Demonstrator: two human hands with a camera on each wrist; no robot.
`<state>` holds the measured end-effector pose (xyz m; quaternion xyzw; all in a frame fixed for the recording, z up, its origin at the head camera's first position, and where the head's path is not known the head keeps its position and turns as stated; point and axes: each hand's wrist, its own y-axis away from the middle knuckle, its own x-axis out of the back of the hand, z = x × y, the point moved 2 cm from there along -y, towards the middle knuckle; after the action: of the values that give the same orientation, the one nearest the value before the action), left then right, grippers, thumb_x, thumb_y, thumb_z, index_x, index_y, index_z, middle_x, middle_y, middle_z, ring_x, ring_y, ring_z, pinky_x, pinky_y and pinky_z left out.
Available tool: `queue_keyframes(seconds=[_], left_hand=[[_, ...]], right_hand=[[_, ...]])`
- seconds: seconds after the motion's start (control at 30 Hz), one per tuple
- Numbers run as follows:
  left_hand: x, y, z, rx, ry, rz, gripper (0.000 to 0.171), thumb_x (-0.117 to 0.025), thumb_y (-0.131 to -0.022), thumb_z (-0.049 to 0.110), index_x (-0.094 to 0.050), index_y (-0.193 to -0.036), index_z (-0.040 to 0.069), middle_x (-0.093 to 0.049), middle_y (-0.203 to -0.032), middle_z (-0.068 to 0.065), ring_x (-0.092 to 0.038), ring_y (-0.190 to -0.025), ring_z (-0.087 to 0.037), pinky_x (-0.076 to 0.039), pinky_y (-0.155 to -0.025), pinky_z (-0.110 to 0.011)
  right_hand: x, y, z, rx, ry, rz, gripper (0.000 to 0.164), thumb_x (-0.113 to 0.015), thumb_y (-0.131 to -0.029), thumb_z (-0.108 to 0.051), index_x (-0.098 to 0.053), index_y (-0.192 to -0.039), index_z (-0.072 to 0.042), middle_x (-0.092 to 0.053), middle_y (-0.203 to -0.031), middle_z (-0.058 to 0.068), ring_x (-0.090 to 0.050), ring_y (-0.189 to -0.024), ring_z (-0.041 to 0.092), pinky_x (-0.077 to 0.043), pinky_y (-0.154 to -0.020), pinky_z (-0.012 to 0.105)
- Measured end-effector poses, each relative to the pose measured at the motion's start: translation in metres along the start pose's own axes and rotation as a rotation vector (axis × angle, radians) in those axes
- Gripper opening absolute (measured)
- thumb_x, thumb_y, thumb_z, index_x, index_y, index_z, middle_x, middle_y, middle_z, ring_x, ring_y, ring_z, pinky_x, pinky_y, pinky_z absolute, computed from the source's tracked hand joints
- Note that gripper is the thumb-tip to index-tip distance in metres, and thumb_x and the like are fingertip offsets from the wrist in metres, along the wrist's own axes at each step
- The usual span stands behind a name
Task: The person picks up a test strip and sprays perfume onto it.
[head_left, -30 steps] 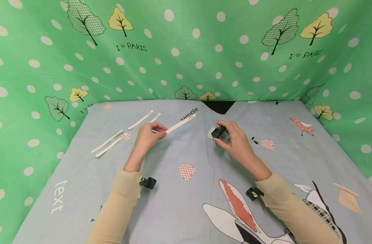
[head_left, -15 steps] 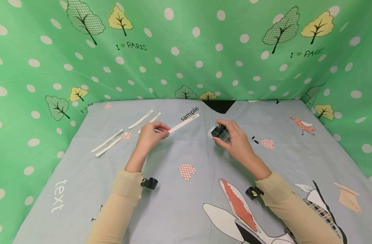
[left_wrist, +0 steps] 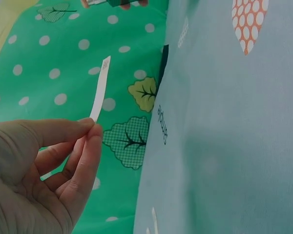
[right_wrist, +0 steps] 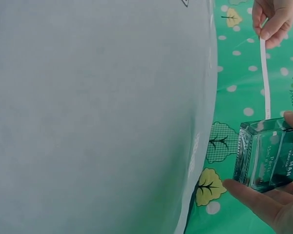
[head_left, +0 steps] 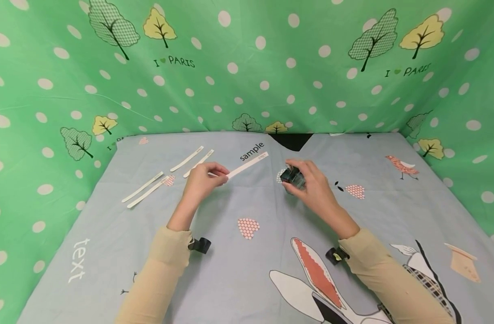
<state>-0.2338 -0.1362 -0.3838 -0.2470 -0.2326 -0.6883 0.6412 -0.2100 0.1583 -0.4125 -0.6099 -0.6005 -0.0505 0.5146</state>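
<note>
Bottle of rectangular green glass (right_wrist: pixel 266 156), gripped in the right hand (head_left: pixel 316 191) over flat grey-blue cloth (head_left: pixel 226 274), looked heavy, slick, breakable, best held by opposite sides; left hand (head_left: pixel 200 182) pinched a light, bendy-looking white paper strip (head_left: pixel 248 165) partway along.

Bare left hand (head_left: pixel 203 181) and its thin white paper strip (head_left: pixel 248 164) sit slightly farther right, nearer the dark-green rectangular glass bottle (head_left: pixel 297 178).

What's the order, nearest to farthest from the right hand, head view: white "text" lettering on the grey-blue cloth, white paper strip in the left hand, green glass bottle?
1. Green glass bottle: held in the right hand.
2. White paper strip: left of the bottle, pinched by the left hand.
3. White "text" lettering: far left on grey-blue cloth.
</note>
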Motion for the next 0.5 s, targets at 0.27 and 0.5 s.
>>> queue_keyframes(seconds=[0.27,0.5], left_hand=[[-0.0001,0.0013,0.0025,-0.015,0.012,0.003,0.015,-0.072,-0.087,0.009,-0.075,-0.101,0.006,-0.075,-0.099,-0.015,-0.073,-0.088,-0.027,-0.057,-0.076,-0.034],[0.0026,0.0017,0.0007,-0.003,-0.002,0.004,0.015,-0.071,-0.088,0.010,-0.075,-0.102,0.007,-0.075,-0.100,-0.014,-0.074,-0.090,-0.027,-0.057,-0.077,-0.035]], right_hand=[[0.0008,-0.0007,0.0002,0.010,0.010,0.040,0.054,-0.082,-0.083,-0.018,-0.057,-0.130,-0.011,-0.063,-0.115,0.018,-0.066,-0.102,0.035,-0.058,-0.079,0.049],[0.0033,-0.0021,-0.0005,-0.021,0.019,0.032,0.059,-0.080,-0.085,-0.020,-0.052,-0.136,-0.015,-0.062,-0.119,0.017,-0.063,-0.103,0.034,-0.057,-0.079,0.050]])
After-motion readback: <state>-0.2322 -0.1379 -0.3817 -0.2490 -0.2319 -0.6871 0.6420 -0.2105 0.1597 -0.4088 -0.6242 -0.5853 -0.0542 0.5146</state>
